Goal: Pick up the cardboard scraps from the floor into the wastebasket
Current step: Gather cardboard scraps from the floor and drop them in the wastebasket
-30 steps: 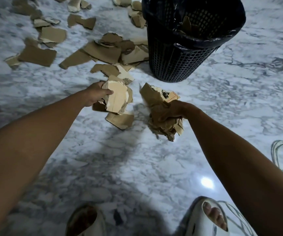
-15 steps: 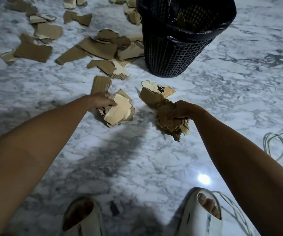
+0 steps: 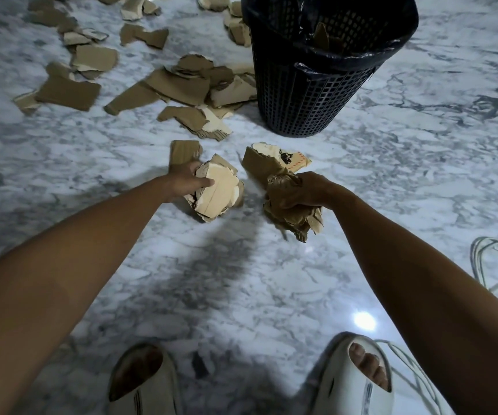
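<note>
The torn brown cardboard scraps [image 3: 181,82] lie scattered over the grey-veined white marble floor [image 3: 421,181], most of them in a loose drift ahead and to the left, the nearest of that drift touching or just beside the foot of the black plastic mesh wastebasket [image 3: 313,82]. The basket, lined with a dark bag, stands ahead and slightly right of both hands, and a few scraps already show inside its rim.

The right hand [image 3: 301,190] is curled tight round a crumpled bundle of brown scraps [image 3: 289,211], with a printed pale piece sticking out of it toward the basket. The left hand [image 3: 187,181] has fingers and thumb wrapped on a wad of pale-faced cardboard pieces [image 3: 216,190], low over the floor; a flat brown corrugated scrap [image 3: 183,152] lies just beyond the knuckles, whether touched I cannot tell.

What the coming move turns on: the basket mouth lies forward and up from both bundles, and the right hand is the nearer, almost in line below it. The left would have to cross rightward to reach it, so the right bundle probably goes in first.

White slippers [image 3: 352,384] and a looped pale cable [image 3: 493,259] sit near the right foot.
</note>
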